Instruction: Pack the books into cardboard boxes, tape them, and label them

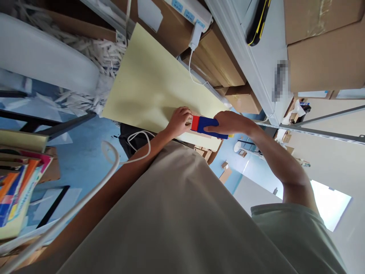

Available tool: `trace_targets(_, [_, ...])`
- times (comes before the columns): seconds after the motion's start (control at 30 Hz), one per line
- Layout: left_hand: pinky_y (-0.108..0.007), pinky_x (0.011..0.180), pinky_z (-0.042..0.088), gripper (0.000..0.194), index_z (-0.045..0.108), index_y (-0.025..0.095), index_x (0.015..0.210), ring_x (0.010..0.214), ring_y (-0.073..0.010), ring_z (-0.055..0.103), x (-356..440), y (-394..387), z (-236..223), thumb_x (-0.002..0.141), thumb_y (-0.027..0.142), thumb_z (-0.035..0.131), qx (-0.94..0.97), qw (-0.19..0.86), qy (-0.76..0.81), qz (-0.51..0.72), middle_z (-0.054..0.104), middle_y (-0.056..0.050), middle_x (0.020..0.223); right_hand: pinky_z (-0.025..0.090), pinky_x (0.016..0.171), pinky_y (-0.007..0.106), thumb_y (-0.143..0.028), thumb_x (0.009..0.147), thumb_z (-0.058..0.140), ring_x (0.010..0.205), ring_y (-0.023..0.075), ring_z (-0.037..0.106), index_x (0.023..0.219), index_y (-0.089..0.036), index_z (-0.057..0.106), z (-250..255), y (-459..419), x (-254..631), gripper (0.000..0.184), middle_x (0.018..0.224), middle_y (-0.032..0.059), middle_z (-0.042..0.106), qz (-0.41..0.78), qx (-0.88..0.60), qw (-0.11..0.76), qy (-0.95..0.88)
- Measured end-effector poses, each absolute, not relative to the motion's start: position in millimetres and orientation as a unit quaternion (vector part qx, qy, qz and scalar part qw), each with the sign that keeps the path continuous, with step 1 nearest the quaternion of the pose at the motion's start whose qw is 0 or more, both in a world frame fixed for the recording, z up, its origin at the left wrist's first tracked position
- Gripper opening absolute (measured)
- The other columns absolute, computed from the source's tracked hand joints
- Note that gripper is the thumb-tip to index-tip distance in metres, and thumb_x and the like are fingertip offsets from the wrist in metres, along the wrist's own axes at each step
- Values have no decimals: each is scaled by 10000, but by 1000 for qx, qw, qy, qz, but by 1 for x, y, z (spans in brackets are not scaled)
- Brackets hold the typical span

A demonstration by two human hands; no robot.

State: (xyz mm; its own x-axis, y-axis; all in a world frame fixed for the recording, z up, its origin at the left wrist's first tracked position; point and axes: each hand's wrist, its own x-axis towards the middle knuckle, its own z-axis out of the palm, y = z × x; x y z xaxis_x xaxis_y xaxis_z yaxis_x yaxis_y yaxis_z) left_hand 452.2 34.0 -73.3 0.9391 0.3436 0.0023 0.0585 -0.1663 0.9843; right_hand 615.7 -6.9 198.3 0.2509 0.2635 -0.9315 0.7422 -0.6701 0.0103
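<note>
My right hand (226,123) grips a long blue block-shaped thing with a red end (204,125). Its thumb lies along the blue side, and a bit of yellow shows at the far right end. Close to the red end is my left hand (179,122), its fingers curled in a pinch; what lies between them is too small to make out. Both hands are over the front edge of a pale yellow board (151,80). The kind of the blue and red thing does not show clearly.
A white power strip (192,13) with a plugged-in charger (195,36) sits behind the board, its cable trailing onto it. Cardboard boxes (218,57) line the back. A black and yellow cutter (258,23) rests on the grey shelf (242,38). Shredded paper (105,57) lies left.
</note>
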Motion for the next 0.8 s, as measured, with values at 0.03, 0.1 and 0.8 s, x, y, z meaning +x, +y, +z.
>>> trace_targets(0.03, [-619, 1340, 404, 300, 797, 216, 1165, 1522, -421, 588, 452, 34, -75, 876, 152, 743, 757, 630, 134, 113, 784, -178, 1377, 497, 737, 423, -848, 880, 876, 695, 285, 717, 781, -215, 749, 198, -9, 616, 653, 595, 73, 658, -512, 757, 233, 331])
trace_targets(0.1, [-616, 1350, 391, 294, 783, 222, 1189, 1510, -416, 588, 451, 37, -76, 896, 188, 775, 759, 628, 129, 110, 784, -170, 1376, 497, 705, 408, -901, 871, 837, 640, 257, 697, 745, -222, 735, 197, -17, 620, 699, 560, 62, 651, -514, 757, 228, 334])
trace_targets(0.8, [-540, 1332, 487, 401, 712, 235, 1414, 1497, -369, 651, 418, 41, -78, 1048, 397, 745, 845, 514, 136, 58, 742, -158, 1524, 607, 802, 432, -933, 794, 833, 874, 316, 780, 987, -204, 845, 207, -206, 740, 754, 876, 129, 842, -638, 729, 154, 194])
